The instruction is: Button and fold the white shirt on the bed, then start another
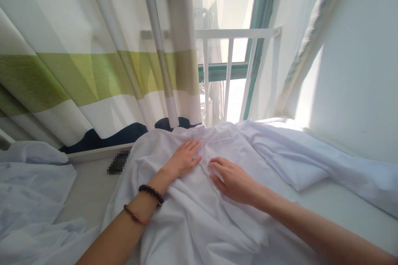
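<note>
A crumpled white cloth [192,215] lies spread over the bed in front of me, with folds running towards me. My left hand [184,159] rests flat on its upper middle, fingers stretched out and palm down. Just to the right, my right hand [231,178] is at the same cloth with fingers slightly bent and the thumb apart from them. Nothing shows gripped between its fingers, and I cannot tell how firmly it touches. A long, sleeve-like white piece [342,169] stretches off to the right. Whether it belongs to the same cloth is unclear.
More white fabric [27,203] is heaped at the left. A dark, blurred-out object [118,162] lies beside the cloth. Behind stand a striped curtain [102,74], a white bed rail [236,33] and a green-framed window [261,12]. A pale wall [357,74] borders the right.
</note>
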Available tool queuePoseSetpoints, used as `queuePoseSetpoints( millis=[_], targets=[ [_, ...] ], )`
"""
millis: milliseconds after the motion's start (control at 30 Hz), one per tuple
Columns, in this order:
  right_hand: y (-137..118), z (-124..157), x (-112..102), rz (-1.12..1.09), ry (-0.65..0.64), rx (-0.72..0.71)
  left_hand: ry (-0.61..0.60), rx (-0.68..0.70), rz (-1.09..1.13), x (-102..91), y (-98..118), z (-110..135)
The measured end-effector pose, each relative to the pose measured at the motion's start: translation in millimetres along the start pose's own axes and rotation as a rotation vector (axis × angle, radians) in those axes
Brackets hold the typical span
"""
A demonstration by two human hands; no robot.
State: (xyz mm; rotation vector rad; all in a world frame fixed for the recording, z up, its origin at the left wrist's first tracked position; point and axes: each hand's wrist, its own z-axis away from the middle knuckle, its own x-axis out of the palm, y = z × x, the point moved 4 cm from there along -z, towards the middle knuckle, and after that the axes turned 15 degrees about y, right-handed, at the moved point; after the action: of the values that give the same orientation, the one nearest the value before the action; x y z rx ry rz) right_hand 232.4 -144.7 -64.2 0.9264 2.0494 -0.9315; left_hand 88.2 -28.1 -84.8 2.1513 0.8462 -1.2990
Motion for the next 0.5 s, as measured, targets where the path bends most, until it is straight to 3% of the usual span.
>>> queuePoseSetpoints(
  millis=[100,200,300,433,500],
  targets=[
    [10,29,31,0.061,0.033,-0.060,-0.091,-0.021,-0.002,11.5,-8,7],
    [18,48,41,0.043,0.038,-0.058,-0.109,-0.017,0.007,14.5,-13,10],
    [18,45,29,-0.023,0.003,-0.007,-0.120,-0.017,0.002,15.7,-18,6],
    [1,34,-7,-0.121,-0.081,0.064,-0.144,-0.040,-0.024,12.6,-16,0],
    [-9,35,-26,-0.114,-0.057,0.100,-0.142,-0.052,-0.052,5.6,-8,-1]
  ],
)
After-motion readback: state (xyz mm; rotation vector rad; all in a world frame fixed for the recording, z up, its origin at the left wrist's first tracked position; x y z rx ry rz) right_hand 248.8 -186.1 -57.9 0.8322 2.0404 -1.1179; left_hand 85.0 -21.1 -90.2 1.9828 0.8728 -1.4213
